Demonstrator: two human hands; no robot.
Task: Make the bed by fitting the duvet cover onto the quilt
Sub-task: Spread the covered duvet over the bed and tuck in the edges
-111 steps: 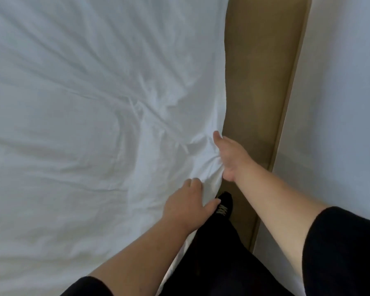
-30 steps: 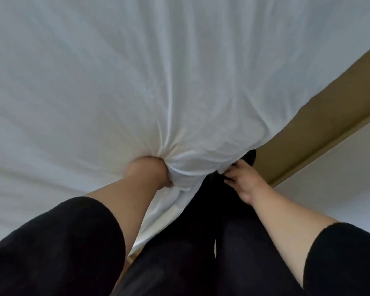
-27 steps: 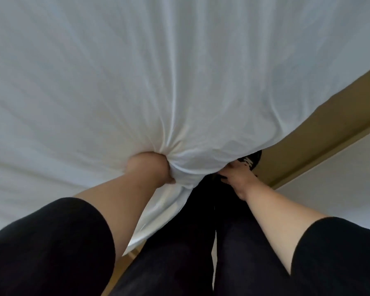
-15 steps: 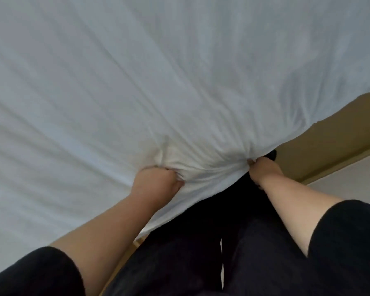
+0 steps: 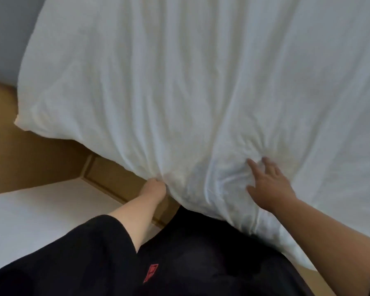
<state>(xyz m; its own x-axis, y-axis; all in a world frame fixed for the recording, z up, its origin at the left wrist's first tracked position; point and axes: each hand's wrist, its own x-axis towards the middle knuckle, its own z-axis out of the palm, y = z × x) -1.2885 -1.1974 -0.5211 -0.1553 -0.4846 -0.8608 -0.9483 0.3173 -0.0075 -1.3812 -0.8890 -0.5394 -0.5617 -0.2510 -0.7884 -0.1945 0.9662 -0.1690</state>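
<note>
The white duvet cover (image 5: 190,86) with the quilt inside fills most of the head view, bunched in long folds toward its near edge. My left hand (image 5: 153,186) grips that near edge from below, its fingers tucked into the fabric and mostly hidden. To the right, my right hand (image 5: 267,182) lies on top of the cover with fingers spread, pressing into a puckered dent in the cloth. One corner of the cover (image 5: 19,122) sticks out at the far left.
Brown floor (image 5: 30,163) with a wooden skirting strip (image 5: 107,174) lies left of the bed. A pale wall (image 5: 41,214) runs along the lower left, a grey wall (image 5: 6,35) stands at the upper left. My dark clothing fills the bottom.
The view has swung left, so the cover's left corner and the floor show. My right hand let go of the edge and now lies open on top. My left hand still grips the edge.
</note>
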